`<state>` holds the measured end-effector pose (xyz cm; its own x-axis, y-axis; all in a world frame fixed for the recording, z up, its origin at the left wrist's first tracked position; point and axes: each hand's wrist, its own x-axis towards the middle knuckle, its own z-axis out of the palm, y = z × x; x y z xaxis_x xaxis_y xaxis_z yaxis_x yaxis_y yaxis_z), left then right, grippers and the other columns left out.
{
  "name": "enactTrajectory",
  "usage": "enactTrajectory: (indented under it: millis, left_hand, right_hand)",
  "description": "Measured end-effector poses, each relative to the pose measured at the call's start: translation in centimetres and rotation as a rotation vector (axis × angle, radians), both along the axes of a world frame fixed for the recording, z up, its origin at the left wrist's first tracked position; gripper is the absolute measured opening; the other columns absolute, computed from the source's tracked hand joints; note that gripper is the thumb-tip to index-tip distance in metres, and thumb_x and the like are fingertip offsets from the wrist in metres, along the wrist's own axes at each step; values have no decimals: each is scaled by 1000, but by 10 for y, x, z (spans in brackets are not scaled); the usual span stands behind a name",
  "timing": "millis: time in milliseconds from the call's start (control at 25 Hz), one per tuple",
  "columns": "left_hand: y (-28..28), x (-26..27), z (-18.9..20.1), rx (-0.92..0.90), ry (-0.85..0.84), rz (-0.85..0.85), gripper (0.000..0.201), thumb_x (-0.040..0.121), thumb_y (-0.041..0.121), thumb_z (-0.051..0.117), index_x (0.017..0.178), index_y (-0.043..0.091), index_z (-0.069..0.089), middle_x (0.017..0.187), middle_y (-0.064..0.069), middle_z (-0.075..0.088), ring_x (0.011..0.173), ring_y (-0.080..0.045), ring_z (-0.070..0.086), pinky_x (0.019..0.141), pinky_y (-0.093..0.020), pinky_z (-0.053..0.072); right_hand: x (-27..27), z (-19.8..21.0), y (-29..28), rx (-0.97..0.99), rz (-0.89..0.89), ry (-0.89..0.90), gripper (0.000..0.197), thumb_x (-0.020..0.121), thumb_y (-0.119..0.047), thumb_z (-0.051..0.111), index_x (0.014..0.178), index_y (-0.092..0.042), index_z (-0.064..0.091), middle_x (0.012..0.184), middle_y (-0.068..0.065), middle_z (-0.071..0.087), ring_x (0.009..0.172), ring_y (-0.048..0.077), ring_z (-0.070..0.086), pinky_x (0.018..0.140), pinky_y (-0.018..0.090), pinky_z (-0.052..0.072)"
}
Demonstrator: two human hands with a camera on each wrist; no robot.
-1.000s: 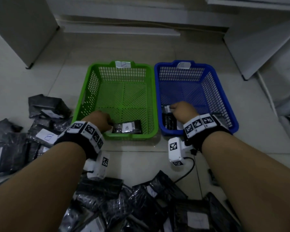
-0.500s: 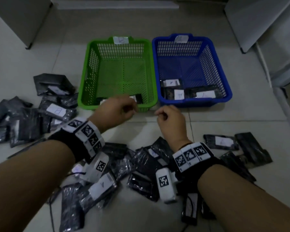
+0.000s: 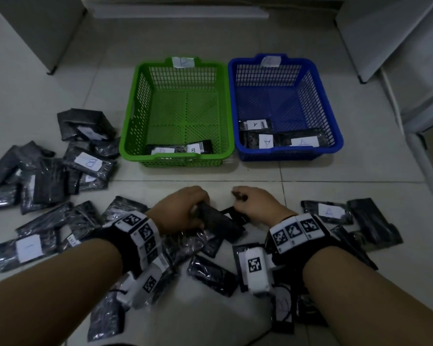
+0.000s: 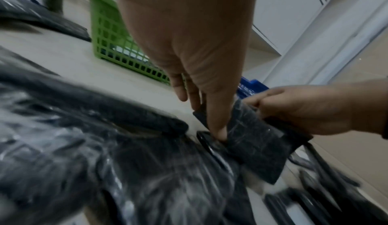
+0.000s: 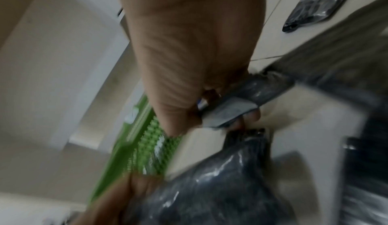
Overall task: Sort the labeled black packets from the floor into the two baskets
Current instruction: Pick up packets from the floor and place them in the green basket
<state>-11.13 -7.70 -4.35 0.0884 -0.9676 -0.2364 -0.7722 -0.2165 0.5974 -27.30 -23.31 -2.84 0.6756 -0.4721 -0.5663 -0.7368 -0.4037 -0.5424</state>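
A green basket (image 3: 175, 159) tagged B and a blue basket (image 3: 285, 152) tagged A stand side by side on the floor. B-labeled packets (image 3: 193, 149) lie in the green one and A-labeled packets (image 3: 265, 141) in the blue one. Just in front of the baskets my left hand (image 3: 195, 208) grips a black packet (image 3: 218, 222) (image 4: 252, 137) lifted off the floor pile. My right hand (image 3: 243, 201) pinches another black packet (image 5: 231, 110) with a pale label, close beside the left one. The letters on both held packets are hidden.
Several black packets lie heaped on the floor at the left (image 3: 85, 163), under my wrists (image 3: 210, 273) and at the right (image 3: 330, 212). White cabinets stand at the back left (image 3: 35, 33) and along the right (image 3: 398, 46).
Both hands have drawn back out of the baskets to the floor pile in front. They were empty half a second ago and now each grips a black packet.
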Motion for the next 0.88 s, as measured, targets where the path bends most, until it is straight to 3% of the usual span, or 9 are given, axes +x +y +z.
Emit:
enactTrajectory:
  millis: [80, 120, 160, 280, 400, 560, 680, 800, 880]
  left_hand:
    - [-1, 19, 11, -43, 95, 97, 22, 72, 20, 75, 84, 29, 60, 92, 9, 63, 87, -4, 52, 72, -24, 38]
    - [-1, 26, 16, -105, 130, 100, 21, 73, 17, 76, 82, 30, 61, 93, 7, 64, 90, -4, 54, 73, -24, 41]
    - [-2, 31, 21, -183, 165, 104, 22, 72, 14, 76, 81, 28, 62, 96, 4, 63, 93, -6, 57, 77, -22, 44]
    - [-3, 36, 33, -261, 346, 282, 30, 74, -8, 69, 81, 19, 58, 93, -2, 56, 85, -3, 56, 76, -13, 46]
    - [-2, 34, 46, -224, 537, 355, 29, 79, -19, 56, 85, 9, 54, 81, -5, 57, 70, -8, 58, 66, -22, 51]
    - [4, 44, 53, -200, 570, 376, 29, 75, -10, 69, 93, 9, 56, 89, -2, 61, 79, -9, 61, 78, -24, 53]
    - [8, 50, 58, -171, 654, 437, 40, 69, -4, 78, 99, 8, 54, 91, 0, 61, 81, -11, 61, 78, -28, 53]
    - [2, 65, 58, -328, 584, 643, 28, 78, 0, 71, 98, 9, 53, 97, -2, 58, 82, -9, 61, 75, -23, 54]
    - [-4, 86, 52, -429, 510, 774, 34, 79, 2, 69, 102, 22, 53, 106, -4, 61, 96, -19, 63, 84, -35, 55]
  right_hand:
    - [5, 15, -10, 30, -185, -167, 20, 90, -14, 52, 101, -4, 66, 94, 13, 67, 85, 20, 65, 78, 29, 48]
    - [8, 22, -14, 106, -272, -244, 16, 91, -8, 49, 87, -3, 63, 78, 12, 64, 67, 15, 66, 66, 24, 50]
    - [12, 29, -16, 249, -369, -324, 16, 92, -4, 45, 86, -3, 59, 73, 12, 63, 57, 13, 66, 60, 22, 53]
    - [20, 40, -23, 645, -569, -506, 21, 98, -8, 38, 115, -3, 50, 95, 26, 67, 69, 36, 71, 63, 45, 59]
    - [28, 46, -24, 733, -579, -531, 22, 100, -23, 40, 120, -14, 44, 98, 26, 64, 77, 49, 68, 55, 48, 55]
    - [38, 45, -23, 655, -539, -568, 23, 99, -29, 44, 119, -20, 49, 99, 24, 67, 73, 43, 70, 42, 33, 50]
    - [47, 44, -23, 506, -505, -586, 19, 96, -22, 51, 114, -18, 54, 98, 20, 65, 72, 33, 67, 46, 34, 53]
    - [64, 46, -24, 381, -465, -574, 21, 91, -9, 51, 111, -16, 55, 105, 14, 61, 74, 23, 60, 47, 31, 53]
    - [80, 46, -28, 267, -389, -549, 26, 89, -6, 50, 113, -16, 54, 107, 9, 60, 74, 22, 59, 51, 33, 54]
